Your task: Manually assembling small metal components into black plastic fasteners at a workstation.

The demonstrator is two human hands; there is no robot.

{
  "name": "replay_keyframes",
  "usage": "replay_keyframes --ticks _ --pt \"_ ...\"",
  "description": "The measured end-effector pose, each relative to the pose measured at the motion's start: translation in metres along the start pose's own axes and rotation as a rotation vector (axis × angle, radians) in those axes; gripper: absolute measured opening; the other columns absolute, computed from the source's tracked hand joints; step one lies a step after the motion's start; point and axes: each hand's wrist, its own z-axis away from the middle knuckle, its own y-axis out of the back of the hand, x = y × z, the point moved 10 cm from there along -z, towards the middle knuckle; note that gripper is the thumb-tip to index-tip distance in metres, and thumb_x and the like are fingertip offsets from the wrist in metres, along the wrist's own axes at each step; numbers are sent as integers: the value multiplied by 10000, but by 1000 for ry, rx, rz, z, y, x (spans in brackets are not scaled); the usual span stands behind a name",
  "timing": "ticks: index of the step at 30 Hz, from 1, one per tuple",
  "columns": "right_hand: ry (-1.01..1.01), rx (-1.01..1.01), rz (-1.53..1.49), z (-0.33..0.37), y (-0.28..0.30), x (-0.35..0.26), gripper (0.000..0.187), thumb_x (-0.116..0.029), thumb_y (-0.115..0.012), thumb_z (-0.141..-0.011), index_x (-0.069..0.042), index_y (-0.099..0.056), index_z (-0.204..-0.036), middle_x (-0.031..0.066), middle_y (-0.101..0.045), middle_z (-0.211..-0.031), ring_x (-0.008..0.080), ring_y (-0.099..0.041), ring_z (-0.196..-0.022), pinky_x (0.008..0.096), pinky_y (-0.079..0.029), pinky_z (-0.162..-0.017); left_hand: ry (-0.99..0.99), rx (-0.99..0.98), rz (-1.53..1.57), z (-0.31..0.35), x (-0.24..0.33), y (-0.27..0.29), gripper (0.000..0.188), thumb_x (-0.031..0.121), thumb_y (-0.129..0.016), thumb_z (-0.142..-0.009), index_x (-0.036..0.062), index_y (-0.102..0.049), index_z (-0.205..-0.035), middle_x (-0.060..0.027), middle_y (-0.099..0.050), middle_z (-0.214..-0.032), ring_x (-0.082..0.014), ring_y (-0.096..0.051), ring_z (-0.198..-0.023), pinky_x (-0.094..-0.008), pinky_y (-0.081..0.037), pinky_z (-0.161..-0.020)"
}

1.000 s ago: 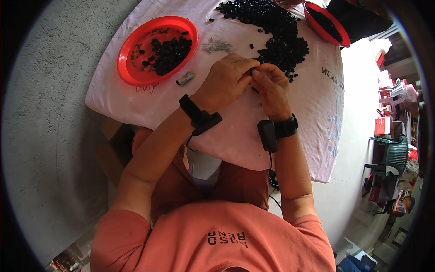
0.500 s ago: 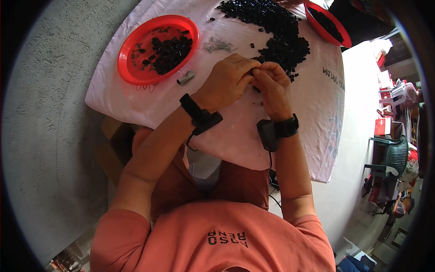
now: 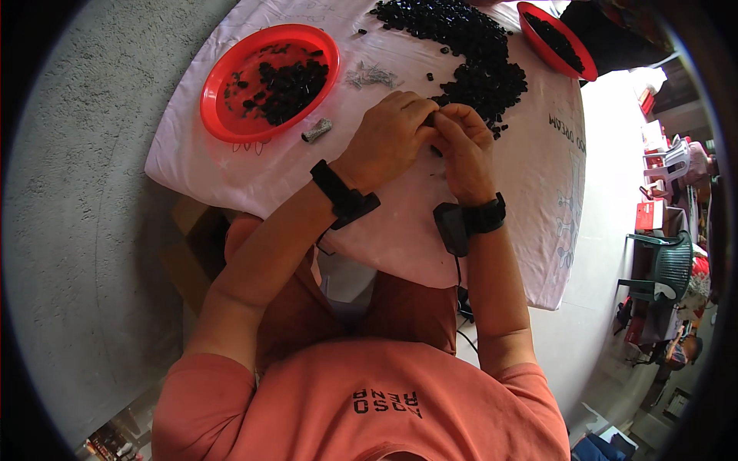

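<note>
My left hand (image 3: 388, 142) and my right hand (image 3: 467, 157) meet above the cloth-covered table, fingertips pinched together. Between them shows a bit of a small black piece (image 3: 432, 119), mostly hidden by the fingers. Just beyond, a large heap of small black plastic pieces (image 3: 492, 73) spreads over the cloth. To the left of my left hand lies a short grey speckled cylinder (image 3: 316, 131). Thin silvery pins or strips (image 3: 372, 75) are scattered farther back. A red round basin (image 3: 210, 119) at the left holds more black pieces.
Another red basin (image 3: 588, 69) with black pieces stands at the far right, beside a person in dark clothing (image 3: 611, 34). The pink cloth (image 3: 538, 253) covers the table to its edges. A green chair (image 3: 670, 257) is off to the right.
My left hand has turned slightly, its fingers shifting against the right fingertips around the small piece. The right hand stays nearly in place.
</note>
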Motion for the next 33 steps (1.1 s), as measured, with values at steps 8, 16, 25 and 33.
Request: replay_keyframes --ticks 8,16,25,33 --pt "20 -139 203 5 -24 -4 388 -156 -629 -969 31 -571 -1304 68 -684 -1039 117 -641 -886 271 -535 -816 68 -16 36 -1 -16 9 250 29 -644 -831 -3 -624 -1078 -159 -630 -909 -333 -633 -781 -382 -516 -688" --pt "35 -135 154 3 -19 2 334 -180 -648 -964 25 -629 -1227 77 -695 -1041 125 -657 -892 267 -540 -828 98 -54 53 -2 -15 7 192 34 -632 -850 7 -646 -1039 -144 -629 -849 -310 -639 -769 -376 -514 -672" --pt "98 114 191 0 11 -22 263 -158 -648 -958 3 -656 -1166 59 -695 -960 107 -648 -796 241 -535 -734 185 156 -129 0 -56 38 227 73 -671 -832 23 -677 -1053 -156 -672 -915 -308 -657 -797 -373 -527 -708" --pt "113 128 632 -3 19 -27 132 -81 -726 -849 -9 -729 -960 19 -693 -790 75 -609 -672 212 -479 -640 441 223 -618 22 -127 109 218 117 -616 -839 51 -702 -1028 -159 -660 -931 -344 -649 -907 -443 -513 -837"
